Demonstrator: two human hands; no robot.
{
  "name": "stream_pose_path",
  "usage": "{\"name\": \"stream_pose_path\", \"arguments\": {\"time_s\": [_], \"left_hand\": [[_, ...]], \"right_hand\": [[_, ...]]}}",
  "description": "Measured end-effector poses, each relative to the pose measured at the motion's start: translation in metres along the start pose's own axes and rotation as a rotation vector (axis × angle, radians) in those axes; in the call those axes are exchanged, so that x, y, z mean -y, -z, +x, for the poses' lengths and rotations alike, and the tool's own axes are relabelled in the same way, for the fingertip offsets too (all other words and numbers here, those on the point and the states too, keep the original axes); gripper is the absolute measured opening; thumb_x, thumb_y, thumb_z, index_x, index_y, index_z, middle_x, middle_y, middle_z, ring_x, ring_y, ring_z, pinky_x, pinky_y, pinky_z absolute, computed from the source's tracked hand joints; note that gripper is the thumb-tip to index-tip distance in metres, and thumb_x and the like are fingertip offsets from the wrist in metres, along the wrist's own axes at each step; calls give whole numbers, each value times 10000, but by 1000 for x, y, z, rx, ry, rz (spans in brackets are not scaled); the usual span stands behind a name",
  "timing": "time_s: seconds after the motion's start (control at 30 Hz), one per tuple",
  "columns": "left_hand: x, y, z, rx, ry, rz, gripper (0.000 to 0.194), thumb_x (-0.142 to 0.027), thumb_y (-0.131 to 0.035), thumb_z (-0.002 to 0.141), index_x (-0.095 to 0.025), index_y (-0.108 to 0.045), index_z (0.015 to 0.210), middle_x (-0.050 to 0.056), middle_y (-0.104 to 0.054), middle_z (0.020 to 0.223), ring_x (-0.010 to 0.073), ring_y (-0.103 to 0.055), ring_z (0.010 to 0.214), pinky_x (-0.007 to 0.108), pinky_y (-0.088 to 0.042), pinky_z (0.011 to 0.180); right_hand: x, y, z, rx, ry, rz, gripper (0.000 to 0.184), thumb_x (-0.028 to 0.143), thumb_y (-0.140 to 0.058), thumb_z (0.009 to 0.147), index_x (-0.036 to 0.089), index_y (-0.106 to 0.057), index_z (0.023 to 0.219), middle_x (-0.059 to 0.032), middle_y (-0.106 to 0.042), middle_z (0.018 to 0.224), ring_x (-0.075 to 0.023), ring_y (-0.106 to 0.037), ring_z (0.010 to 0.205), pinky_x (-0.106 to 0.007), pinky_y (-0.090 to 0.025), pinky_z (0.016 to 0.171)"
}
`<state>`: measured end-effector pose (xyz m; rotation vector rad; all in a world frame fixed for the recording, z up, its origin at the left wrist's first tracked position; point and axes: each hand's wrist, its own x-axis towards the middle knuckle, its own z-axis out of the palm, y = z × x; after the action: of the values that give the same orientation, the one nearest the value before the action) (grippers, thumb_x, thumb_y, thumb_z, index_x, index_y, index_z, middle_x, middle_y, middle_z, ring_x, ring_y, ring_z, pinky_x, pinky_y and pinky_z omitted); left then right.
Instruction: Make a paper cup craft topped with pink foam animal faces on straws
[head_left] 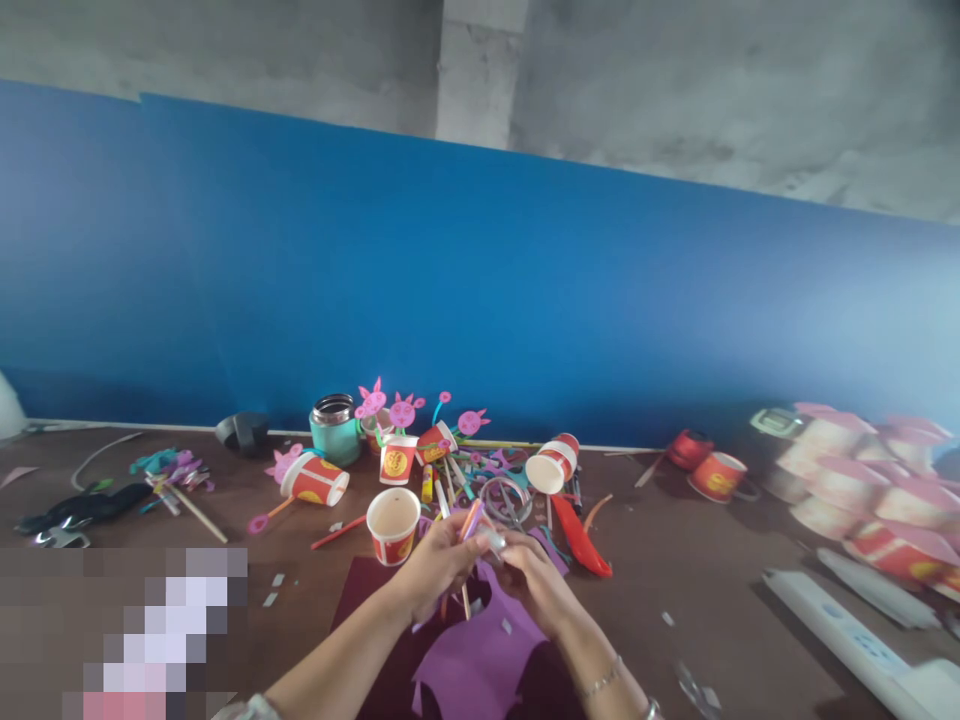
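Observation:
My left hand (439, 562) is closed in a pinch around a thin purple and orange strip (471, 520), which points up and away. Right beside it, my right hand (536, 580) has its fingers bent together at a small shiny whitish piece (493, 541); its kind is too blurred to make out. Below both hands lies a cut sheet of purple paper (480, 660) on a dark red sheet (358, 600). A thin pale stick (466, 601) shows under the left hand. Just left of the hands stands an upright red and white paper cup (394, 527).
Behind are paper cups with pink paper figures (403, 412), a teal jar (335, 430) and loose paper scraps. Rightward lie a red curved tool (581, 540), a red mug-like cup (718, 477), blurred stacked cups (855, 470) and a power strip (832, 630). A blue partition (450, 280) borders the table.

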<state>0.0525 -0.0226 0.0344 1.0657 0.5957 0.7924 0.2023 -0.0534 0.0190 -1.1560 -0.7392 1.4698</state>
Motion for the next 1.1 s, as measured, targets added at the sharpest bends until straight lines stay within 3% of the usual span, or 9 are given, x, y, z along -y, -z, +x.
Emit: {"name": "stream_pose_path", "arguments": {"time_s": [0.13, 0.33, 0.6, 0.7, 0.83, 0.97, 1.1], "left_hand": [[-2, 0, -3, 8, 30, -101, 422, -461, -705, 680, -186, -510, 934, -141, -273, 435, 14, -114, 355, 187, -72, 354], [-2, -3, 0, 23, -18, 19, 380, -441, -705, 687, -158, -536, 874, -120, -341, 429, 12, -192, 333, 200, -97, 346], [-4, -5, -1, 9, -7, 48, 394, -466, -706, 671, -151, -559, 858, -89, -455, 497, 3, -208, 334, 197, -100, 353], [-2, -5, -1, 22, -34, 87, 366, -447, -706, 678, -147, -572, 839, -43, -554, 574, 20, -337, 373, 175, -205, 374], [1, -6, 1, 112, -111, 106, 305, -423, -672, 718, -150, -556, 789, 4, -613, 621, 127, -565, 517, 238, -427, 514], [3, -7, 3, 126, -112, 127, 292, -418, -651, 740, -155, -540, 805, 12, -624, 626, 166, -606, 550, 291, -473, 568], [5, -2, 4, 38, -121, 127, 330, -440, -672, 713, -144, -572, 820, 23, -628, 641, 146, -588, 569, 252, -439, 565]], "right_hand": [[2, 0, -1, 89, 12, 34, 109, 224, -636, 578, 198, -630, 684, 35, -557, 608, -98, -433, 533, -206, -308, 493], [4, -5, 0, 195, 140, -66, 124, 254, -559, 649, 189, -555, 544, 50, -437, 501, -77, -338, 418, -215, -216, 399], [8, -8, -5, 202, 165, -91, 112, 280, -547, 666, 200, -574, 592, 30, -453, 551, -107, -396, 472, -224, -320, 398], [11, -8, -7, 270, 157, -125, 107, 252, -504, 655, 200, -578, 599, 8, -494, 580, -131, -442, 529, -238, -378, 432], [13, -9, -7, 316, 144, -148, 120, 240, -449, 623, 216, -565, 611, 0, -503, 584, -145, -446, 549, -252, -394, 458], [8, -10, -5, 296, 130, -133, 87, 230, -453, 612, 213, -524, 563, 8, -480, 572, -131, -427, 524, -238, -350, 449], [1, -7, 0, 205, 151, -93, 87, 205, -470, 590, 203, -489, 505, 30, -423, 517, -95, -319, 433, -232, -243, 406]]}}
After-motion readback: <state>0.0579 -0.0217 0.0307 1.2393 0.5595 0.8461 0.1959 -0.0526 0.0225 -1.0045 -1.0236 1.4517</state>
